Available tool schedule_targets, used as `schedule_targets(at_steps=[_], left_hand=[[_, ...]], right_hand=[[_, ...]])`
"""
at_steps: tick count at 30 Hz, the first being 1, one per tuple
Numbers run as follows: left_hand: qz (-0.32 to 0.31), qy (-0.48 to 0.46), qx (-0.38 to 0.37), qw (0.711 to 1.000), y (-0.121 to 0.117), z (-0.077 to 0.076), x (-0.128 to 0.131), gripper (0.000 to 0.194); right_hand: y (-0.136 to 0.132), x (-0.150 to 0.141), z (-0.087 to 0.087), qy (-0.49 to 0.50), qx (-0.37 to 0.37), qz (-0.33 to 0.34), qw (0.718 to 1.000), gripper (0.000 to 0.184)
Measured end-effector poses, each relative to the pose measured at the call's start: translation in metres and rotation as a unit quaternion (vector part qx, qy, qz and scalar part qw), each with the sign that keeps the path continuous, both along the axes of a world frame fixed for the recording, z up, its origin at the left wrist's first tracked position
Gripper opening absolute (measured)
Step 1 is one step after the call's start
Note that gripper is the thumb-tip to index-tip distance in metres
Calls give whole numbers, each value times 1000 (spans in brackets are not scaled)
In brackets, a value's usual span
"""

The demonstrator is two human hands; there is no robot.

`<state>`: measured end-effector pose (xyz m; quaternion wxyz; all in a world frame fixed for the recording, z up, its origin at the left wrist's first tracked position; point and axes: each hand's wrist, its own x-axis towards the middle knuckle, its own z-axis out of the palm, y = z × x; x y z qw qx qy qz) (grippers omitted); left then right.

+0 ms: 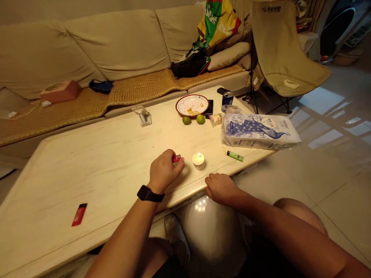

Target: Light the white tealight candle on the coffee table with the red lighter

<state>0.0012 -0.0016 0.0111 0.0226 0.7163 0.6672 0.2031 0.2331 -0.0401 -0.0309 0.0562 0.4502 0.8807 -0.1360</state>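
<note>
My left hand, with a black watch on its wrist, is closed on a red lighter whose metal end shows past the fingers. Just right of it, a small white candle stands lit on the pale table. My right hand rests at the table's near edge with curled fingers, close to the candle. Whatever lies inside those fingers, if anything, is hidden. A green lighter lies to the candle's right. Another red lighter lies on the table's left part.
Behind the candle are a red-rimmed plate with food scraps, limes, a dark can and a large tissue pack. A white stand is at the far edge. Beyond are a sofa and a folding chair.
</note>
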Motion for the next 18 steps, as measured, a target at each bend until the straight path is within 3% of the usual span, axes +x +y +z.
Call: schedule_targets(at_steps=[18], left_hand=[[-13,20,0,1000,1,-2,3,25]], right_hand=[[0,-1,0,6,1,6,1000,26]])
